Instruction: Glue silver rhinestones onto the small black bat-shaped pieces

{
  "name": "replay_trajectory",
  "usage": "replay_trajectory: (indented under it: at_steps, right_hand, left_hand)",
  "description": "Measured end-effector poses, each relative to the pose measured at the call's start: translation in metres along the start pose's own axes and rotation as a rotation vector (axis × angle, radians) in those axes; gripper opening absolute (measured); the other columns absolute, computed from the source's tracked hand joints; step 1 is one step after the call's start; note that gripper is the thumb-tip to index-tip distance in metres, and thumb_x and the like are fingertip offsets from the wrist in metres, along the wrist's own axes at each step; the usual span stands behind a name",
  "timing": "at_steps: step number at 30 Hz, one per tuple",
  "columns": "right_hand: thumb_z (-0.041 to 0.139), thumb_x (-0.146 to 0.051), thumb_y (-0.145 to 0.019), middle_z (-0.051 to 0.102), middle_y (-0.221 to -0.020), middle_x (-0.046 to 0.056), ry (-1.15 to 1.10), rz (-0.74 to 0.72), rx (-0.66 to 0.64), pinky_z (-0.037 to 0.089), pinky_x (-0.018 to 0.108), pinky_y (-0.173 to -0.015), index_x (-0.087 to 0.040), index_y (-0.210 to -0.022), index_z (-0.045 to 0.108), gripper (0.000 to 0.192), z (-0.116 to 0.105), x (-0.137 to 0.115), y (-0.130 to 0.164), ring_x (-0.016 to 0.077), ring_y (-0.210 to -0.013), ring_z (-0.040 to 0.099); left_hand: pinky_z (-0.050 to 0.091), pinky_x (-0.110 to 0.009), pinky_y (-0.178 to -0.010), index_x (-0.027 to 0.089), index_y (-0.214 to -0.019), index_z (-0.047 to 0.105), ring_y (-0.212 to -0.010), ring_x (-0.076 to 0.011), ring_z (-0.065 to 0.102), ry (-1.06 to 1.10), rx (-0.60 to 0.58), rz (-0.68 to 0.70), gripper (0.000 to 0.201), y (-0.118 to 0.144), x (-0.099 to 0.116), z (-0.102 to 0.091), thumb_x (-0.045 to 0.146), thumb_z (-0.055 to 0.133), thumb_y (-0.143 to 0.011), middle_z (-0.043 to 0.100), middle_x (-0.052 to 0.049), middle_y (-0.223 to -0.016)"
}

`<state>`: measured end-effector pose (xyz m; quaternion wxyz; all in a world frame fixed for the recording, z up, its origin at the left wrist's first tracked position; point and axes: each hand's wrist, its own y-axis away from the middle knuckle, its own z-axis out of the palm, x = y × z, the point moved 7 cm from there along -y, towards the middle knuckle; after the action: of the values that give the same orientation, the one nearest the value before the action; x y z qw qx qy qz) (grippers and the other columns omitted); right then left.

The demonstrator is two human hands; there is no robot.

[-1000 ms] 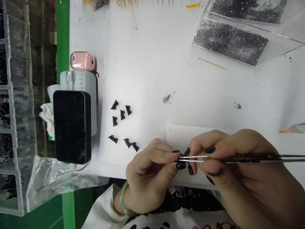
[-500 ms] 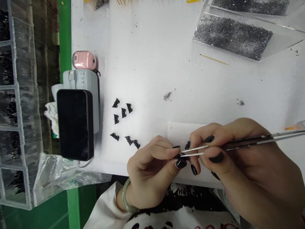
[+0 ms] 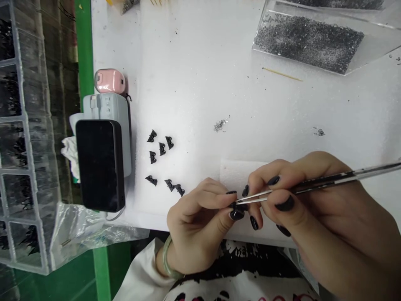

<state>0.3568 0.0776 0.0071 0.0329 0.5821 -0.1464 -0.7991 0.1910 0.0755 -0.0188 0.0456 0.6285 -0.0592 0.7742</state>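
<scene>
My left hand [image 3: 200,223] pinches a small black piece [image 3: 237,205] between thumb and forefinger, near the table's front edge. My right hand [image 3: 313,217] grips long metal tweezers [image 3: 313,184], whose tips meet the black piece at my left fingertips. The piece is mostly hidden by my fingers. Several small black bat-shaped parts [image 3: 161,161] lie loose on the white foam sheet [image 3: 200,83], to the left of my left hand. A small pile of tiny grey beads [image 3: 220,124] lies on the foam above my hands.
A black phone [image 3: 99,165] rests on a grey power bank [image 3: 108,108], with a pink case [image 3: 109,80] behind it. Clear trays of dark beads [image 3: 308,37] stand at the back right. A clear compartment box [image 3: 21,138] fills the left side. A thin wooden stick [image 3: 282,74] lies nearby.
The tweezers' rear end has tilted upward and my right hand has risen slightly. My left hand keeps its pinch in nearly the same place.
</scene>
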Motion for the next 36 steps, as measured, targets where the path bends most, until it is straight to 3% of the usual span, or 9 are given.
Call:
replay_trajectory:
  at_steps: [4,8,11,18,25,31,36]
  right_hand:
    - [0.081,-0.033,-0.098,0.077,-0.091,-0.001,0.038,0.003,0.004,0.063,0.017,-0.056,-0.029,-0.095,0.069,0.012,0.0,0.001,0.002,0.0128,-0.063,0.072]
    - [0.089,-0.045,-0.089,0.075,-0.089,0.004,0.145,-0.021,0.045,0.066,0.032,-0.06,-0.029,-0.098,0.071,0.026,0.006,-0.004,-0.007,0.024,-0.073,0.075]
    - [0.091,-0.051,-0.085,0.074,-0.089,0.005,0.18,-0.056,0.066,0.067,0.035,-0.064,-0.03,-0.101,0.071,0.034,0.015,-0.01,-0.015,0.0275,-0.08,0.076]
    - [0.091,-0.046,-0.086,0.074,-0.088,0.004,0.164,-0.049,0.08,0.065,0.032,-0.059,-0.03,-0.1,0.07,0.03,0.008,-0.009,-0.007,0.0241,-0.073,0.074]
    - [0.077,-0.031,-0.102,0.076,-0.095,-0.002,0.042,-0.022,-0.044,0.061,0.013,-0.059,-0.029,-0.098,0.067,0.011,0.0,0.001,0.001,0.0101,-0.067,0.071]
    - [0.069,-0.016,-0.103,0.074,-0.096,-0.003,0.092,-0.036,-0.092,0.061,0.014,-0.062,-0.028,-0.099,0.064,0.014,0.001,0.001,0.001,0.0098,-0.068,0.071]
    - [0.063,-0.014,-0.105,0.073,-0.097,-0.004,0.197,-0.084,-0.093,0.06,0.017,-0.06,-0.03,-0.103,0.062,0.016,-0.002,-0.002,0.003,0.0111,-0.07,0.072]
  left_hand:
    - [0.057,-0.031,-0.069,0.021,-0.116,0.082,-0.077,-0.0168,0.067,0.016,-0.007,0.004,0.033,0.0,0.0,0.0,0.0,0.078,-0.091,0.078,-0.005,-0.089]
    - [0.056,-0.031,-0.067,0.021,-0.114,0.082,-0.076,-0.0173,0.067,0.0,-0.006,0.001,0.032,0.0,0.001,-0.001,0.0,0.078,-0.09,0.078,-0.005,-0.088]
    - [0.057,-0.031,-0.066,0.02,-0.114,0.082,-0.076,-0.0171,0.066,-0.014,-0.023,0.017,0.032,0.0,0.002,0.001,-0.001,0.078,-0.09,0.077,-0.005,-0.088]
    - [0.058,-0.031,-0.068,0.022,-0.116,0.082,-0.077,-0.0179,0.067,-0.014,-0.019,-0.006,0.034,0.001,0.001,0.001,0.0,0.077,-0.091,0.077,-0.005,-0.087]
    - [0.058,-0.03,-0.067,0.024,-0.114,0.083,-0.076,-0.0177,0.068,-0.015,-0.006,-0.018,0.032,0.001,-0.001,-0.001,0.002,0.079,-0.091,0.077,-0.005,-0.087]
    - [0.059,-0.03,-0.069,0.024,-0.116,0.082,-0.079,-0.0179,0.069,-0.002,-0.012,-0.014,0.034,0.0,-0.001,0.0,0.001,0.078,-0.091,0.077,-0.005,-0.086]
    - [0.058,-0.03,-0.069,0.023,-0.115,0.082,-0.078,-0.017,0.067,-0.003,-0.017,-0.007,0.035,0.001,0.001,0.0,-0.001,0.077,-0.091,0.076,-0.004,-0.086]
